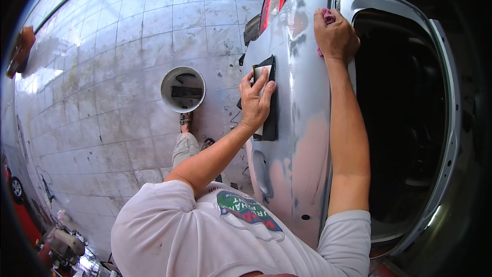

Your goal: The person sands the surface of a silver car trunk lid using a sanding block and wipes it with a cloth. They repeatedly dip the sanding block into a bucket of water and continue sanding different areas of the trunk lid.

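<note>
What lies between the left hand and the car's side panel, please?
The head view shows a pale block and a black sheet between the left hand and the panel.

A pad (270, 115) is laid along the left edge of the car panel (310, 92), a cloth (328, 16) near the right; leftward, a bucket (169, 103) is set on the floor (128, 72).

Tiled floor (118, 92) across left half of frame: pale, smudged, dark joints; white glare (43, 74) upper left

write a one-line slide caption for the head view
Left hand holds a pale block and black sheet against the car; right hand grips a pink cloth.
</note>
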Available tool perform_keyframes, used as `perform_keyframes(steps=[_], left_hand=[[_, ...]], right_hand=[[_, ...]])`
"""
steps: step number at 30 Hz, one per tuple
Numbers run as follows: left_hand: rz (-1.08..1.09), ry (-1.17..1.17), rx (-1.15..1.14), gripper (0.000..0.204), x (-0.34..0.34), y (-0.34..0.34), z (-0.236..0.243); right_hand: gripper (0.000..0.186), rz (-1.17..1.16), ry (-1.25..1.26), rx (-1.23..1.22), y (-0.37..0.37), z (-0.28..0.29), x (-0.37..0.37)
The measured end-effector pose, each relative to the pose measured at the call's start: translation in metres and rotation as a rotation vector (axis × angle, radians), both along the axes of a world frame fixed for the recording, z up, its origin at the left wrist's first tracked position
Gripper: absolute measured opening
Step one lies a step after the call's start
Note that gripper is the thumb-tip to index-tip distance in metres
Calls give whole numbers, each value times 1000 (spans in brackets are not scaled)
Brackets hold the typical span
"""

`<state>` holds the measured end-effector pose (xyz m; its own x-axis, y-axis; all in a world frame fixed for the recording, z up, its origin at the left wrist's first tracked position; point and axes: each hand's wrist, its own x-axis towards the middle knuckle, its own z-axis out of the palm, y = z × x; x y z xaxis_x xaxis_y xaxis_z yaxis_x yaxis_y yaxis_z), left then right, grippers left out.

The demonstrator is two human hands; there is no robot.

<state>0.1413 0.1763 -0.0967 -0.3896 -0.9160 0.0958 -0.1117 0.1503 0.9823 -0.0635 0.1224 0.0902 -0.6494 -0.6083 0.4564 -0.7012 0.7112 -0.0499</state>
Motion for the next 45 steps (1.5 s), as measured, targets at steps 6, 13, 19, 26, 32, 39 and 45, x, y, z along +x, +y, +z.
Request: perform_keyframes(steps=[6,13,19,26,32,39,45], left_hand=[[105,-10,15,35,-113,-151,44],[56,24,-26,43,-49,-54,22],[150,1,-21,42,-103,-123,38],[73,-25,-46,43,-75,-104,13],[83,-47,-17,44,-88,-107,21],[-31,25,-185,44,-86,-118,53],[-310,-39,-511,50,-55,-120,60]], right_hand=[[39,-27,2,18,-12,6,9],[36,-10,60,-26,-2,-1,-3],[33,4,62,-41,-8,2,3],[31,47,61,-70,-5,1,3],[30,45,66,-95,-4,-3,2],[31,12,77,-62,-7,-3,-1],[30,11,21,-62,2,5,-5]])
